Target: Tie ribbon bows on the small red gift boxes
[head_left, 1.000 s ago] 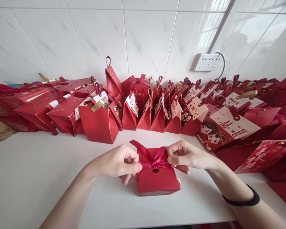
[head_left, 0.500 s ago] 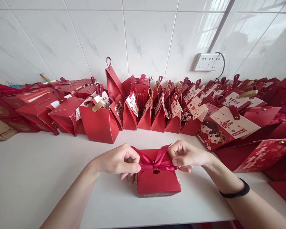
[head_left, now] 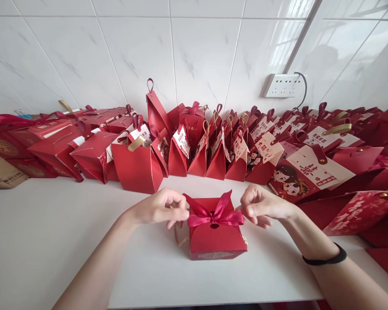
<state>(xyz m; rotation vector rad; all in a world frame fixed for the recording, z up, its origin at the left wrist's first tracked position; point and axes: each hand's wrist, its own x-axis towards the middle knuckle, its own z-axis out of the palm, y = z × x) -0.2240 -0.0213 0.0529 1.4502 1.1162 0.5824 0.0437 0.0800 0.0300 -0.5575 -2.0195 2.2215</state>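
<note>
A small red gift box (head_left: 213, 243) stands in front of me on the white tabletop, with a half-round front flap. Across its top is a tied dark-red ribbon bow (head_left: 215, 218), two loops spread sideways and two tails pointing up and back. My left hand (head_left: 168, 209) is loosely curled with fingers apart, its thumb tip right beside the left loop; whether they touch is hard to see. Just off the right loop, my right hand (head_left: 261, 209) has bent, parted fingers and holds nothing. A beige rope handle (head_left: 177, 237) shows at the box's left side.
Red gift boxes (head_left: 137, 168) with loop handles stand in crowded rows along the tiled wall (head_left: 203, 56). Larger red boxes (head_left: 358, 213) reach forward on the right. A kraft-brown box (head_left: 4, 172) lies far left. A white power socket (head_left: 283, 86) is on the wall.
Both hands have let go of the bow's loops and drawn slightly apart, the right more clearly. The loops now look fuller and rounder. The view has shifted slightly.
</note>
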